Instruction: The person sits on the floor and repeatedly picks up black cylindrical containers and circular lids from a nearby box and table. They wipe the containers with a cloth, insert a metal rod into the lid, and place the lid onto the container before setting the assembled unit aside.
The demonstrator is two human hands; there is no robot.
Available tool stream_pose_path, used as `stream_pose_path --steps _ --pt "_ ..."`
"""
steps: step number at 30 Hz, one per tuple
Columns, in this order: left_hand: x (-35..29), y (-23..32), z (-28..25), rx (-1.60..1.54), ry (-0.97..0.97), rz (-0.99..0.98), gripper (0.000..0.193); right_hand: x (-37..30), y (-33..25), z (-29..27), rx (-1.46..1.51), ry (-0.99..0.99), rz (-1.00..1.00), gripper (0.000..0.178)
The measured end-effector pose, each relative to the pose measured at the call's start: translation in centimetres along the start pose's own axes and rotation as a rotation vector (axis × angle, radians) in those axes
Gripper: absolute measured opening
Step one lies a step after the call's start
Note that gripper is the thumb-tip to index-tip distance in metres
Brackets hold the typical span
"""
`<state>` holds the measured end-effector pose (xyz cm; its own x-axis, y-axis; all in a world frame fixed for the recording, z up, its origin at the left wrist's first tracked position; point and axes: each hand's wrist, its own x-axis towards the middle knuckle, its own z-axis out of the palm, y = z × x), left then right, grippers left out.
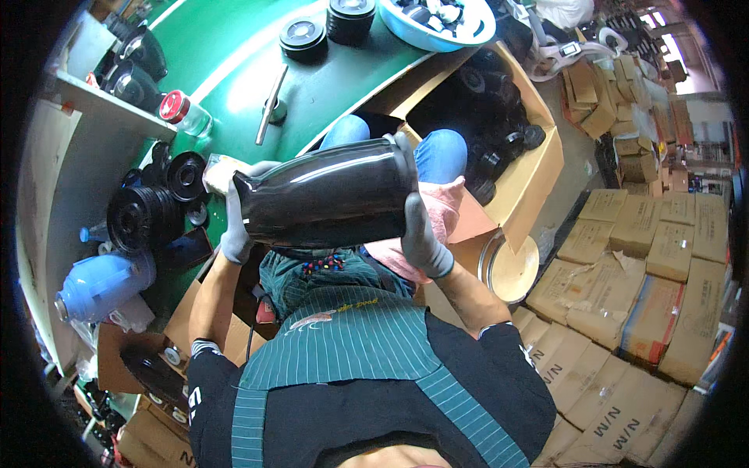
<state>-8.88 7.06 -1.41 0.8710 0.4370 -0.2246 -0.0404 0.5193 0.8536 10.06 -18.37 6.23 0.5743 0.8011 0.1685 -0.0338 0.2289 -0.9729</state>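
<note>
Head view: I am looking down, from my remote seat, on a seated person whose two grey-gloved hands are holding a large, glossy black shell (328, 191) sideways above the lap. Left grip (236, 222) is grasping the shell's lipped end; right grip (422, 238) is cupping the flanged end opposite. Both are bearing on the piece, probably because it is long and smooth and one hand would be letting it tip. I am unable to tell whether its underside is touching the knees. A pink cloth (438, 209) is lying over the lap near the right hand, perhaps sparing the gloss from scratches.

Ahead, a green bench (226, 117) is carrying stacked black discs (134, 218) at the left, seemingly nested to save room, plus a red-lidded jar (185, 113) and a metal rod (271, 105). Along its far edge, a blue basin (438, 37) is keeping small parts together. At the right, a flapped cardboard box (540, 175) is standing beside the knees, holding black parts (480, 101), apparently within easy reach.
</note>
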Motion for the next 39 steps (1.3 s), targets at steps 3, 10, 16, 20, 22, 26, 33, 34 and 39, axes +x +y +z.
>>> stream_pose_path --steps 3,10,16,20,22,26,33,34,39 --pt "0.1 7.1 7.4 1.393 0.034 0.726 0.033 -3.9 9.6 -6.9 -0.728 -0.089 -0.079 0.067" --pt "0.8 -3.0 9.6 1.194 0.164 0.899 0.048 1.9 1.7 -12.2 0.260 -0.076 0.337 0.059" --pt "1.9 -4.8 3.0 1.560 -0.604 0.849 0.074 5.0 3.6 -15.2 -0.131 -0.489 0.266 0.084" --pt "8.0 -2.4 0.5 1.515 0.244 0.736 0.049 5.8 5.6 -10.7 -0.471 -0.631 0.101 0.091" --pt "13.6 -2.7 -2.4 1.752 0.536 0.592 0.067 6.2 5.3 -10.1 -0.393 -0.599 0.110 0.096" --pt "19.1 -4.1 -6.1 1.649 0.572 0.109 0.061 6.0 4.6 -9.3 -0.281 -0.389 0.228 0.087" --pt "12.5 5.2 7.6 0.852 -0.317 0.091 0.045 5.3 6.6 -8.4 0.692 0.183 0.132 0.084" --pt "11.3 5.8 9.6 0.881 -0.396 0.043 0.047 5.6 6.2 -7.6 0.771 0.197 0.167 0.086" --pt "7.6 5.9 13.7 1.307 -0.498 0.188 0.055 6.0 7.6 -7.5 0.854 0.256 0.359 0.047"
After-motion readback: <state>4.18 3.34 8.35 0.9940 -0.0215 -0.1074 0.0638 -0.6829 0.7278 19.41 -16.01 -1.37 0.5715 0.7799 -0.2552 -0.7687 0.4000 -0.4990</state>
